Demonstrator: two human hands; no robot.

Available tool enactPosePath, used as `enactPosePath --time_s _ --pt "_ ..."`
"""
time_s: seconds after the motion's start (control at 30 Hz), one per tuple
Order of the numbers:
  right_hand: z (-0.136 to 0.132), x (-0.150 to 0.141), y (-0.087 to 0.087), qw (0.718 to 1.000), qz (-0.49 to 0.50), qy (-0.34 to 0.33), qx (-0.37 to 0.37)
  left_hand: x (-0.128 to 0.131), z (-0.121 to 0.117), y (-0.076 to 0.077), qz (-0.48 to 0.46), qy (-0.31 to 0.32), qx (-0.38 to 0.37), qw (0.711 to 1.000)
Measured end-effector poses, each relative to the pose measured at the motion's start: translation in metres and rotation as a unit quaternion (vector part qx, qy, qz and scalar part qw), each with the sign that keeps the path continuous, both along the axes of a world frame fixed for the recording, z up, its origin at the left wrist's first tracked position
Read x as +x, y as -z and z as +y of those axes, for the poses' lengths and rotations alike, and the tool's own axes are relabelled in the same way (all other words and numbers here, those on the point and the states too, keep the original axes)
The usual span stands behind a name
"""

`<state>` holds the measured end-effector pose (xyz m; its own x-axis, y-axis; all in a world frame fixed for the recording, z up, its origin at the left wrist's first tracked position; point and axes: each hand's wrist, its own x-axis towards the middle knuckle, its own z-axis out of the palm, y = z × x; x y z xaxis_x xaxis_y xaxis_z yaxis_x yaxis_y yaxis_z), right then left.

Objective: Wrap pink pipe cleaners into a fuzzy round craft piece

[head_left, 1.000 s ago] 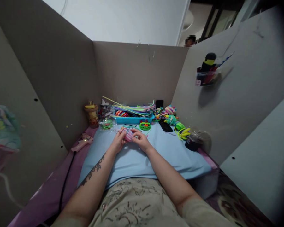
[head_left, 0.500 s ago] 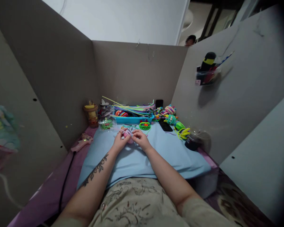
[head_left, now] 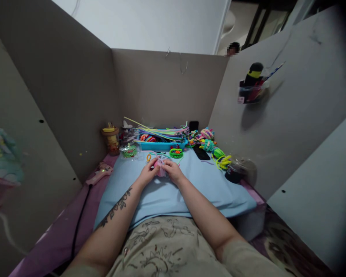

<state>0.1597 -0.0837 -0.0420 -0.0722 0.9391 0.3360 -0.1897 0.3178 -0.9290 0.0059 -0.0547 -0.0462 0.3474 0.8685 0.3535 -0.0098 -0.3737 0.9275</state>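
Note:
A small pink and lilac piece (head_left: 160,170), seemingly made of fuzzy pipe cleaners, is held above the blue cloth (head_left: 178,200). My left hand (head_left: 148,172) is closed on its left side, thumb and fingers pinching it. From the right, my right hand (head_left: 173,171) pinches the same piece, fingertips close to the left thumb. The fingers hide part of its shape. Just beyond the left hand lies an orange loop (head_left: 148,157), perhaps a scissor handle. A green oval piece with orange bits (head_left: 176,153) rests beyond the right hand.
A blue tray (head_left: 161,146) of pipe cleaners stands at the back. Left are a lidded cup (head_left: 111,141) and a pink glue gun (head_left: 99,175) with a black cord. Right are a black phone (head_left: 202,153), colourful fuzzy pieces (head_left: 209,145) and a dark tub (head_left: 233,174). Grey panels surround the table.
The pink piece has been turned, and more of it shows between my hands. My left fingers have shifted slightly, uncovering the orange loop. Both hands keep hold.

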Motion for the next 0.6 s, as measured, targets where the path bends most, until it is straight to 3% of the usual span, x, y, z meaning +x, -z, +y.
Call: enactPosePath --time_s 0.23,0.33,0.6 --pt "-0.002 -0.002 -0.002 0.999 0.02 -0.013 -0.027 -0.001 -0.01 -0.012 0.034 0.052 0.06 0.996" --pt "-0.003 -0.003 -0.003 0.999 0.018 -0.018 -0.033 -0.002 -0.012 -0.018 0.046 0.041 0.079 0.995" --pt "0.0 -0.004 -0.001 0.999 -0.003 0.006 -0.036 0.0 -0.009 -0.015 -0.003 0.002 0.031 1.0"
